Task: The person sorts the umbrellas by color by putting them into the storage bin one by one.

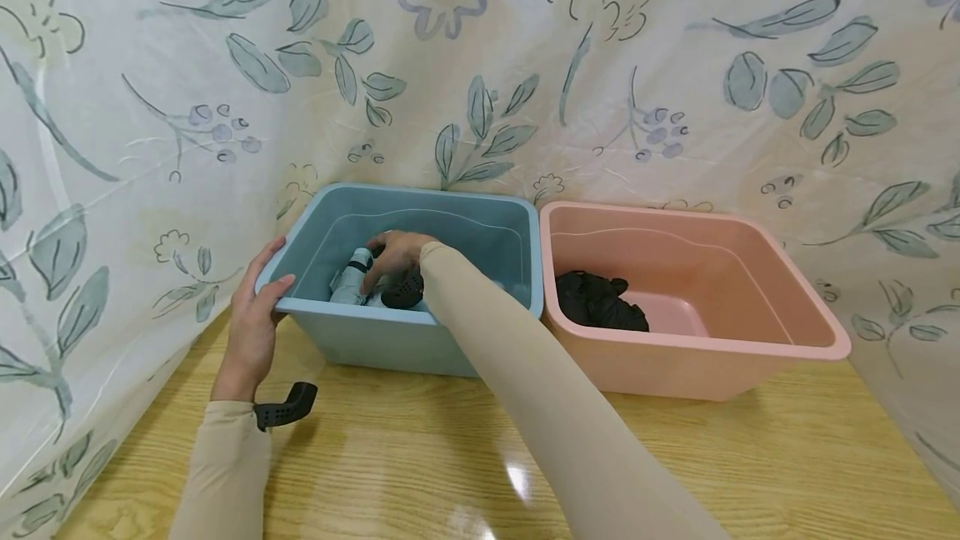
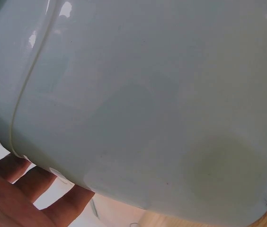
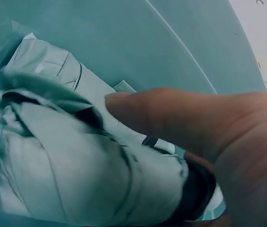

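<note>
My left hand (image 1: 255, 327) grips the rim of the blue tub (image 1: 390, 340) at its front left corner, the thumb over the edge and the other fingers along the outside. The left wrist view is mostly filled by the tub's pale wall. Inside this tub, my right hand (image 1: 397, 255) holds a pale blue-green folded umbrella (image 3: 86, 175) near its dark end; its loose folds look blurred. Behind it lies a similar rolled item (image 1: 348, 280) with a black band near its pale end. The right hand partly hides the tub's contents.
A pink tub (image 1: 750, 348) stands right beside the blue one, with a crumpled black fabric item (image 1: 600, 302) in its left part. Both are on a wood-grain table (image 1: 420, 457). A flower-patterned curtain (image 1: 480, 48) hangs behind and at the sides.
</note>
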Available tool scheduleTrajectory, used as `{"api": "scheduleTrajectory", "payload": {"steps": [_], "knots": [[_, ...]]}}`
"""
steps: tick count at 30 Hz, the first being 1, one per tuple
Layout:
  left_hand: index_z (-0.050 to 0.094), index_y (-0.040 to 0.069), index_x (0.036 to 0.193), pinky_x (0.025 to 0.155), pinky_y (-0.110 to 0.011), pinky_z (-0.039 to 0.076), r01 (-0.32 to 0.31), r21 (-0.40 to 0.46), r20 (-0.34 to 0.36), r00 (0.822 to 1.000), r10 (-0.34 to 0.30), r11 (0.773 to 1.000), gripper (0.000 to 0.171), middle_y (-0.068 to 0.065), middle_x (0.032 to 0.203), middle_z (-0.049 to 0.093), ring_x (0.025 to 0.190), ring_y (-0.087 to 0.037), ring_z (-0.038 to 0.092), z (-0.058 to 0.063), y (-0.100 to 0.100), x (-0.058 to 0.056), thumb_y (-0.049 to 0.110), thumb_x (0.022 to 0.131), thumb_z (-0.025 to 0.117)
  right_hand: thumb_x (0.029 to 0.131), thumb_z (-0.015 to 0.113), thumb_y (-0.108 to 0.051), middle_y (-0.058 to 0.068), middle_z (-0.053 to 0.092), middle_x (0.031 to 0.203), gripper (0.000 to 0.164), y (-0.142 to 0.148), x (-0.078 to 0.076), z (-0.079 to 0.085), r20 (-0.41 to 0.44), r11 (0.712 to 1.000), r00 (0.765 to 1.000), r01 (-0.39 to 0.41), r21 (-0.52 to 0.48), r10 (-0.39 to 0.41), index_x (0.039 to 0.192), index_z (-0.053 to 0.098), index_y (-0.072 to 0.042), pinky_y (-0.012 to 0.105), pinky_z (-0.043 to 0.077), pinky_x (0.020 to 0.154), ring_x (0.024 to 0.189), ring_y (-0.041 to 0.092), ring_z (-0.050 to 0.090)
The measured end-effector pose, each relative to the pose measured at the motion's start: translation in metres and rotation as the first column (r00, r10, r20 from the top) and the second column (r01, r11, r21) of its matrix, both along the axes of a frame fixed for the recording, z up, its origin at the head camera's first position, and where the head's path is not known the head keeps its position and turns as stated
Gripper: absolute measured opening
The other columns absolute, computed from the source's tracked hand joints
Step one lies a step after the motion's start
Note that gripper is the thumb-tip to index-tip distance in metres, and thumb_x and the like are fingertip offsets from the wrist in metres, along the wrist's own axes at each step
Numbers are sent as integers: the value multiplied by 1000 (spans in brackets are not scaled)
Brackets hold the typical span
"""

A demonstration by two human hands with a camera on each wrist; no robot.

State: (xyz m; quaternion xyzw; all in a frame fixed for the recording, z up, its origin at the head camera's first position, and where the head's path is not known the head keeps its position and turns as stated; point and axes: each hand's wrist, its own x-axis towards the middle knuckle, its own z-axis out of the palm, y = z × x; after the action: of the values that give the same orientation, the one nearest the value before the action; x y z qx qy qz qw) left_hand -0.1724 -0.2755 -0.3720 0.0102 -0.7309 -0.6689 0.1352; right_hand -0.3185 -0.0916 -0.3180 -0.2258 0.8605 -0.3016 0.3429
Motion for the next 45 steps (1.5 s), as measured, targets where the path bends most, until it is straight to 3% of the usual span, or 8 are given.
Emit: {"api": "scheduleTrajectory", "payload": {"steps": [7,14,20,26,32,38,45], "knots": [[30,33,160,113,-52,27,4,7,-6,1000,-4,1000,53,-12,163,23,142,-37,27,2,3,-1,28,109,41,90,78,-22,12,40,157,82,1,0,3,76,998,996,45,-40,-42,158,35,-8,37,48,99,131,30,52],[30,31,160,111,-49,29,16,16,-16,1000,-16,1000,53,-12,162,25,141,-35,29,4,8,-2,27,109,42,91,77,-20,13,40,156,79,8,0,6,103,994,992,81,-78,-72,157,36,-8,35,52,92,132,32,51],[29,29,161,110,-46,30,26,14,-13,1000,-26,1000,54,-12,162,24,141,-35,29,2,9,-3,28,109,42,93,75,-18,19,44,151,76,18,-1,18,157,981,981,140,-138,-118,158,37,-11,35,55,83,128,36,55],[28,31,161,111,-48,29,15,-4,2,1000,-15,1000,53,-12,163,22,141,-35,28,2,9,-3,29,109,40,95,73,-22,19,46,150,73,30,4,34,177,977,979,131,-167,-101,158,37,-15,45,50,94,127,38,56],[29,32,161,110,-44,32,7,-4,9,1000,-7,1000,53,-12,162,22,140,-35,29,3,9,-1,29,109,40,95,73,-20,18,56,133,63,46,20,49,194,957,976,145,-250,-98,152,45,-11,49,51,94,117,36,61],[29,33,160,112,-46,29,-17,8,30,999,16,1000,53,-10,163,21,140,-34,28,3,8,-1,29,109,41,94,75,-19,7,61,126,58,65,42,65,163,930,984,121,-348,-68,146,51,-14,41,57,84,104,26,64],[29,34,160,116,-52,23,-28,55,42,999,25,998,53,-9,164,20,141,-33,26,5,7,1,30,109,43,96,73,-15,13,62,123,51,97,73,78,88,864,995,78,-498,-39,143,54,-12,39,57,84,106,27,65]]}}
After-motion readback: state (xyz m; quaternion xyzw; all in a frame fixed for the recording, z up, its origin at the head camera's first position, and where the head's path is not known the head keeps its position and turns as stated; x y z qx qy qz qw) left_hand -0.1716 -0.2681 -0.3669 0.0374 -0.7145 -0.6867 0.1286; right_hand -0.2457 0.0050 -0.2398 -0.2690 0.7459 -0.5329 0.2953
